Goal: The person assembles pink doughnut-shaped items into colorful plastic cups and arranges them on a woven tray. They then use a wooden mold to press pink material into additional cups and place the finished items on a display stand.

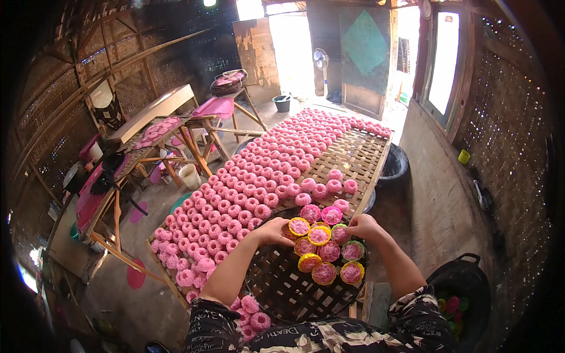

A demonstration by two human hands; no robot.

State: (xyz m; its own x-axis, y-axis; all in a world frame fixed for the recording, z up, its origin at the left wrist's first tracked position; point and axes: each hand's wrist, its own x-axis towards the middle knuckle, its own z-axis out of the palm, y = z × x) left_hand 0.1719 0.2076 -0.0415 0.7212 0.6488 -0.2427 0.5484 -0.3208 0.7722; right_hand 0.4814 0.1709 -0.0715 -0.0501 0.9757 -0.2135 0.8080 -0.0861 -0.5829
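Observation:
My left hand [275, 231] is closed at the left side of a cluster of plastic cup moulds, its fingers against a yellow mould [299, 226]. At the cluster's right, my right hand [364, 227] is curled beside a green mould [339, 233]; its fingertips are partly hidden. Yellow, pink and green moulds, each filled with pink stringy stuff, sit close together over a dark round woven tray [276, 288]. Beyond them, rows of pink ring-shaped cakes [235, 210] cover much of a long woven bamboo rack [353, 154].
Loose pink cakes [260, 320] lie near my left forearm. To my right stands a black basket [471, 276] with coloured moulds inside. A dark tub [393, 165] is beside the rack. Wooden benches [147, 138] line the left, and a fan [321, 65] stands by the bright doorway.

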